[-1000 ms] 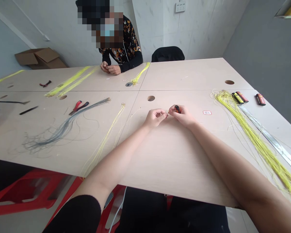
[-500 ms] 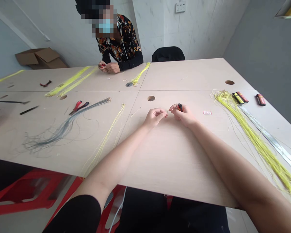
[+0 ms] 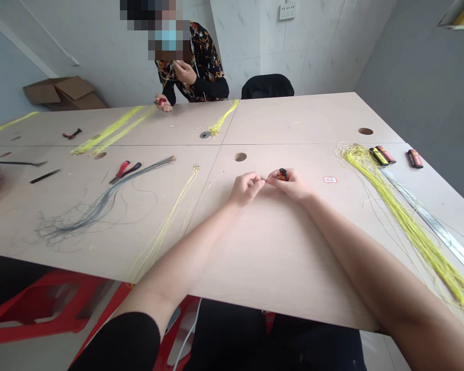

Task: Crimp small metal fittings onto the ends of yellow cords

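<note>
1. Two hands show at the table's middle. Your left hand is curled, its fingertips pinched together and almost touching your right hand; whether they hold a fine thread is too small to tell.
2. Your right hand is closed in a pinch on a small black-and-orange object, over a pale wooden table.
3. Just right of that hand lies a small white-and-red label. Farther right lie a long bundle of bright yellow cords, a steel ruler beside it, and black-and-red rectangular cases near the far corner.
4. Left of your hands, a loose strand of thin yellow cords lies near a spread of grey cords and red-handled pliers.
5. At the far edge, a co-worker in a black floral jacket holds a small red item in one hand.
</note>
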A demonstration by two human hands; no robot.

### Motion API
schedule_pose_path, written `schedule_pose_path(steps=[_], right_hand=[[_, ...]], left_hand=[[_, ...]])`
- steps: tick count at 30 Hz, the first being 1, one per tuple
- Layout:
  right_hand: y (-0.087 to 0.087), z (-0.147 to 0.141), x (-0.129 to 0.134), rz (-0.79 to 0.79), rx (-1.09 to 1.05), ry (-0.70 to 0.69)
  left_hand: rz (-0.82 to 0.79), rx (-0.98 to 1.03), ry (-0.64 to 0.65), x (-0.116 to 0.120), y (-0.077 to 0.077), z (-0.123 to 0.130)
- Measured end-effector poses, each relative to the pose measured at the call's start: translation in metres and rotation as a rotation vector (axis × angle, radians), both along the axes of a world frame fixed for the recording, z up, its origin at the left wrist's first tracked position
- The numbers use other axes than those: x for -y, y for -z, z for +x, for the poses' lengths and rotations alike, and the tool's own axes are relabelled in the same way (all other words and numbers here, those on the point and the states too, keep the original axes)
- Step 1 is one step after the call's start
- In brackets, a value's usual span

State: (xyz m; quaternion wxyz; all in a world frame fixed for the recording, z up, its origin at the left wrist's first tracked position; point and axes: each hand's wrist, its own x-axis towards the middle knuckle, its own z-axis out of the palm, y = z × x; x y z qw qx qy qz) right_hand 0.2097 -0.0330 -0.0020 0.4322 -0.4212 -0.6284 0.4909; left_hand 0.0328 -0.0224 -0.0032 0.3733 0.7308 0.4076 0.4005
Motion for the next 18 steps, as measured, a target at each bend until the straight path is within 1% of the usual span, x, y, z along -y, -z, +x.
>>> schedule_pose_path(steps=[3,6,8,10,18], right_hand=[[-0.002,0.000,0.002,-0.014,0.040,-0.007],[-0.003,0.000,0.003,-0.002,0.053,-0.020],[-0.003,0.000,0.002,0.006,0.041,-0.017],[-0.002,0.000,0.001,-0.001,0.017,-0.013],[0.007,0.003,-0.005,-0.007,-0.078,-0.020]], left_hand=[[0.128,0.015,-0.029,-0.001,0.001,-0.002],[0.239,0.049,0.025,-0.003,0.004,-0.003],[0.265,0.058,0.086,-0.003,0.005,-0.002],[0.270,0.049,0.110,-0.003,0.006,0.000],[0.350,0.017,0.082,0.000,0.000,0.002]])
